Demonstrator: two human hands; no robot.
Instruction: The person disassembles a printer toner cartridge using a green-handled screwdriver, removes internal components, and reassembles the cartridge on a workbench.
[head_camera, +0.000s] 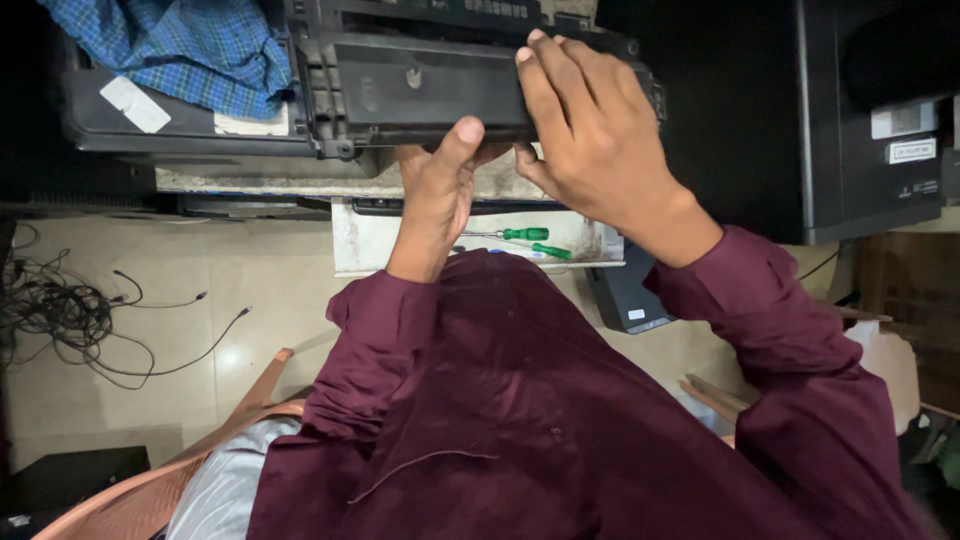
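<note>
A blue checked cloth (165, 45) lies at far left on a black machine casing, beside the long black plastic printer part (420, 85) that rests at the edge of the stone worktop (270, 178). The left hand (437, 190) comes up from below, thumb pressed on the part's front edge, grip clenched on it. The right hand (590, 135) clasps its right end from above. Two green-handled screwdrivers (530, 240) lie on a shelf just beneath the hands.

Head view, steeply downward, close.
</note>
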